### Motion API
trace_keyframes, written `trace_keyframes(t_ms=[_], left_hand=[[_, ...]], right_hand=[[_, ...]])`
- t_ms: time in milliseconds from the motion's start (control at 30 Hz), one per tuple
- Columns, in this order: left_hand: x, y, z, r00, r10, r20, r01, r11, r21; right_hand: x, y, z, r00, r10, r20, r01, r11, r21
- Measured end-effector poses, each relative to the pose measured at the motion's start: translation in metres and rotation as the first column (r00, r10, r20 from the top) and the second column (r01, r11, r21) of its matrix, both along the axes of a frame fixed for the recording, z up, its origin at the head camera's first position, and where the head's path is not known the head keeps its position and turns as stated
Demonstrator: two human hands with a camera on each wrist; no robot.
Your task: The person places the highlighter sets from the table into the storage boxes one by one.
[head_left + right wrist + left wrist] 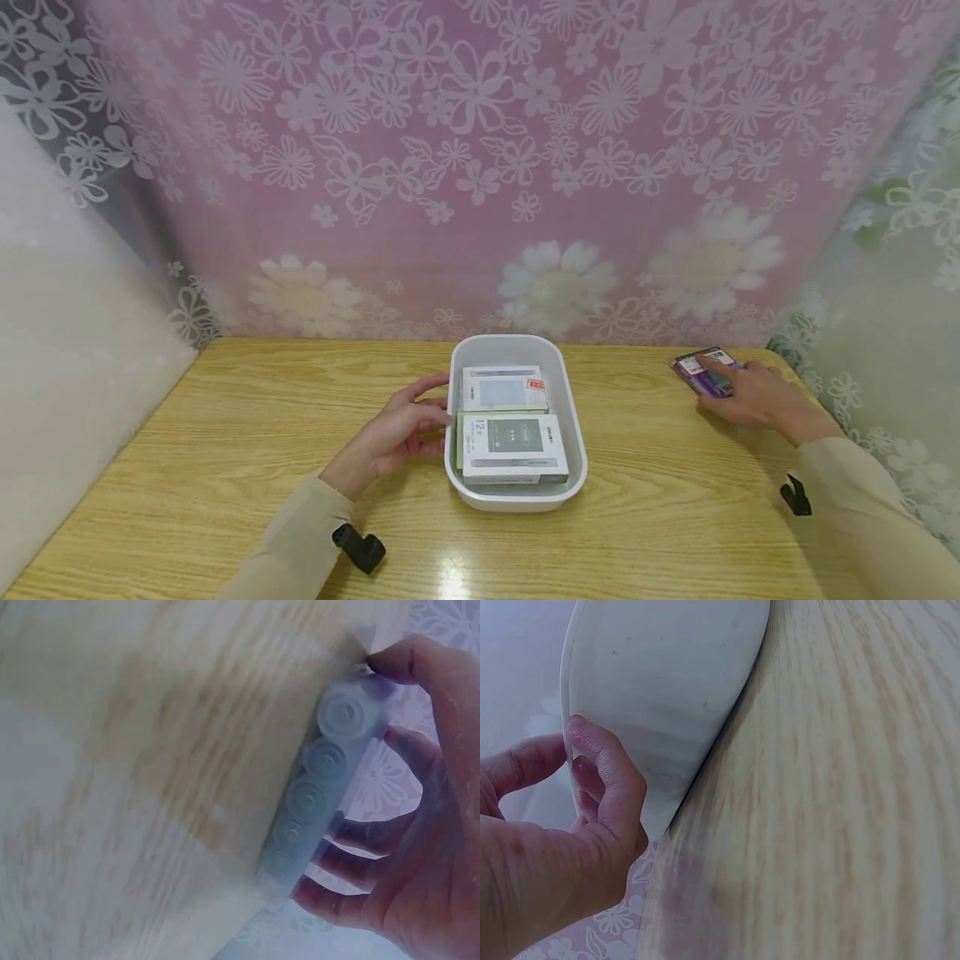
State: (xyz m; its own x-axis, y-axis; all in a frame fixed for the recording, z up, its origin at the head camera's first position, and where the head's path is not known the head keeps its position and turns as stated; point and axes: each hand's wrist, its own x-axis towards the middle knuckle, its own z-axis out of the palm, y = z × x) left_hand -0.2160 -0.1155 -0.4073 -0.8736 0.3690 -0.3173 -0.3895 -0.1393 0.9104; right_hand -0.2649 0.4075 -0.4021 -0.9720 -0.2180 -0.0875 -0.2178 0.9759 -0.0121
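A white plastic tub (573, 400) stands upright on the table. My left hand (401, 429) is at its left side, thumb and fingertips pinching the rim, as the left wrist view (577, 825) also shows. Two white boxes lie flat inside: a rear box (504, 390) with a red mark and a front box (517, 446) with a dark green panel. Far to the right, my right hand (750, 396) holds a flat purple packet (708, 383) with a white label. In the right wrist view the packet (307, 796) shows a row of round, clear shapes along its edge, between thumb and fingers.
The wood-grain table (645, 517) carries the tub near its middle. A pink flowered curtain (450, 208) hangs along the back edge, and pale sheets close off the left and right sides. A black strap mount (358, 547) sits on the left wrist.
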Motion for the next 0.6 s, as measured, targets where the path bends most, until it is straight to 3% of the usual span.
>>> trace_keyframes(t_ms=[600], left_hand=[[-0.0005, 0.0000, -0.0004, 1.000, 0.002, 0.000, -0.002, 1.000, -0.004]], right_hand=[[0.0055, -0.0027, -0.0030, 0.998, -0.005, -0.066, 0.001, 0.998, -0.060]])
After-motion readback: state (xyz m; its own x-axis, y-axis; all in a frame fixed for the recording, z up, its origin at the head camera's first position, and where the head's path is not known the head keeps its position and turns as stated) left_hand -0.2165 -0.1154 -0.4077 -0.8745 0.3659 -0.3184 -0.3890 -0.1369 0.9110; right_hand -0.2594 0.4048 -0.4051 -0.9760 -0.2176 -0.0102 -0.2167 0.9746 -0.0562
